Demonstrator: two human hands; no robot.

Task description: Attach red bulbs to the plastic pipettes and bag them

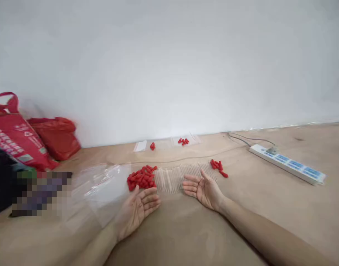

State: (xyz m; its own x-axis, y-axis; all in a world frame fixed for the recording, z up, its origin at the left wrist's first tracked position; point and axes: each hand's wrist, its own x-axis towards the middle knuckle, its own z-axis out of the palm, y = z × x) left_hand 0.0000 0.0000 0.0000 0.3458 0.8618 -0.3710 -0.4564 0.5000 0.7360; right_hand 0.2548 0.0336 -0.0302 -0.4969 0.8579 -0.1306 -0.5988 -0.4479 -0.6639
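1. Toward the desk's (283,207) far left corner: printed red bag (14,138), smaller red bag (57,138) just beside.
2. Nearer the left edge: clear plastic bags (107,184), laid flat.
3. Left grip (136,210): palm up, thumb apart from fingers, holds nothing; just beside the heaped red pieces (141,178), contact impossible to tell.
4. Along the far edge: white packet (140,146), small red cluster (152,146), more red bits (183,141).
5. Right of the heap: row of thin pale rods (172,180).
6. Right grip (204,190): palm turned inward, thumb apart, holds nothing; fingertips at the rods, touch unclear.
7. At the row's right end: few red pieces (214,163).
8. Toward the right edge: white power strip (286,162).
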